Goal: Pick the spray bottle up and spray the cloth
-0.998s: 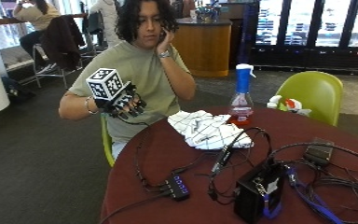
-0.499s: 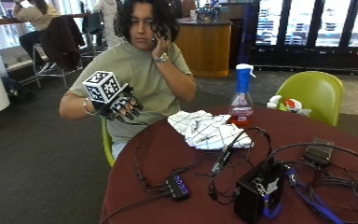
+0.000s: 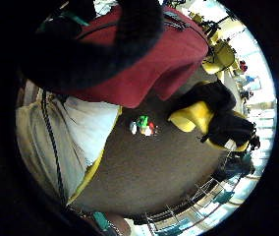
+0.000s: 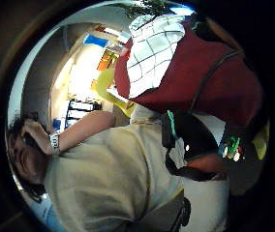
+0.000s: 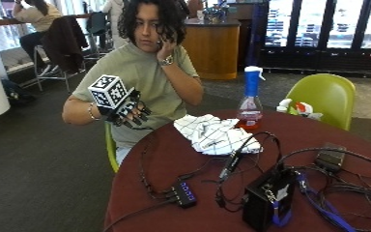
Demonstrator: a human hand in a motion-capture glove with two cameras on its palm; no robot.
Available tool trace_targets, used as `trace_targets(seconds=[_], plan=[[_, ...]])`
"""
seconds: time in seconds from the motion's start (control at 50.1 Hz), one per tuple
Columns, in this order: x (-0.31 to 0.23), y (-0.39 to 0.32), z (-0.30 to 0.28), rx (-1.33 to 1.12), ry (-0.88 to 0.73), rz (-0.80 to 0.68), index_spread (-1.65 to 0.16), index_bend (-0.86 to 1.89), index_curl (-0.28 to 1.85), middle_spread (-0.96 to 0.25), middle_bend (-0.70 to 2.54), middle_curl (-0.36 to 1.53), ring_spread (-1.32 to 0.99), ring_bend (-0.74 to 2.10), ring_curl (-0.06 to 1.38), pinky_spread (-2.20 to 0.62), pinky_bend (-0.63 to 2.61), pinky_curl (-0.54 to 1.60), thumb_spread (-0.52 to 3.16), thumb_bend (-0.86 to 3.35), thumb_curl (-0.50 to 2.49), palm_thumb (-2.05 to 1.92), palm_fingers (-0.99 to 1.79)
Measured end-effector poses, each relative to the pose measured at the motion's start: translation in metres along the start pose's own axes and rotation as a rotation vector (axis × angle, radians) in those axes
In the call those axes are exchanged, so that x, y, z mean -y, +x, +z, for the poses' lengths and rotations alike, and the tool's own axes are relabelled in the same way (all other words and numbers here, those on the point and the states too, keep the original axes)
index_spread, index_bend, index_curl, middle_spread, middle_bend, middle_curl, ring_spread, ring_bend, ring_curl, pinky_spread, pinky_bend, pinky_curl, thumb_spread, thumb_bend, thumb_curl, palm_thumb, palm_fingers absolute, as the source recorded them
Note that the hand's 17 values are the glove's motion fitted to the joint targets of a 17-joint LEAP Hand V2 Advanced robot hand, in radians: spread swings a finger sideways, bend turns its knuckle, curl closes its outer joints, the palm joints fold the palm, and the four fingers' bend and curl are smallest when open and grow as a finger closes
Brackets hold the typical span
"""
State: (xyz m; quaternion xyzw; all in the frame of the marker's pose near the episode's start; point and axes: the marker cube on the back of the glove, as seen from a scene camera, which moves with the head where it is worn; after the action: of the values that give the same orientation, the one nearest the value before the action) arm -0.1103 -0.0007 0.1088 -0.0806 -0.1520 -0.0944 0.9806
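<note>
The spray bottle (image 5: 251, 99), clear with a blue head and red liquid at its bottom, stands upright on the round maroon table (image 5: 192, 164) at its far side. Just in front of it, touching or nearly so, lies the crumpled white cloth with a dark grid (image 5: 214, 133). My gloved right hand (image 5: 129, 112) hangs in the air off the table's left edge, in front of my chest, fingers loosely curled and holding nothing. It is well apart from the bottle and cloth. The thumb side palm view shows the cloth (image 4: 152, 53) on the table (image 4: 200, 72). My bare left hand (image 5: 168, 44) is up at my head.
A black box (image 5: 269, 198), a small hub (image 5: 184, 193) and several tangled cables (image 5: 237, 159) cover the near half of the table. A green chair (image 5: 323, 96) stands behind the far right side, with small white and red objects (image 5: 298, 107) by it.
The gloved hand has only drifted a little in place beside the table edge. Bottle and cloth have not moved.
</note>
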Motion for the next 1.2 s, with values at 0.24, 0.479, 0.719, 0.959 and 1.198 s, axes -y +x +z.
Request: trace_targets(seconds=[0.24, 0.479, 0.719, 0.959, 1.198], plan=[[0.003, -0.001, 0.001, 0.014, 0.008, -0.004, -0.37, 0.16, 0.31, 0.0, 0.17, 0.29, -0.04, 0.34, 0.36, 0.22, 0.27, 0.36, 1.2, -0.02, 0.4, 0.68, 0.49], [0.004, -0.004, -0.001, 0.028, 0.032, -0.031, -0.37, 0.16, 0.31, 0.0, 0.17, 0.29, -0.04, 0.34, 0.36, 0.22, 0.27, 0.36, 1.2, -0.02, 0.4, 0.68, 0.49], [0.013, -0.009, 0.001, 0.051, 0.058, -0.057, -0.37, 0.16, 0.31, 0.0, 0.17, 0.29, -0.04, 0.35, 0.36, 0.22, 0.27, 0.36, 1.2, -0.02, 0.4, 0.68, 0.49], [0.02, -0.012, 0.006, 0.101, 0.067, -0.086, -0.37, 0.16, 0.31, 0.0, 0.17, 0.29, -0.04, 0.35, 0.35, 0.22, 0.27, 0.36, 1.21, -0.02, 0.4, 0.69, 0.49], [0.018, -0.012, 0.01, 0.135, 0.083, -0.083, -0.37, 0.16, 0.31, 0.0, 0.17, 0.29, -0.04, 0.35, 0.35, 0.22, 0.27, 0.36, 1.21, -0.02, 0.4, 0.69, 0.49]])
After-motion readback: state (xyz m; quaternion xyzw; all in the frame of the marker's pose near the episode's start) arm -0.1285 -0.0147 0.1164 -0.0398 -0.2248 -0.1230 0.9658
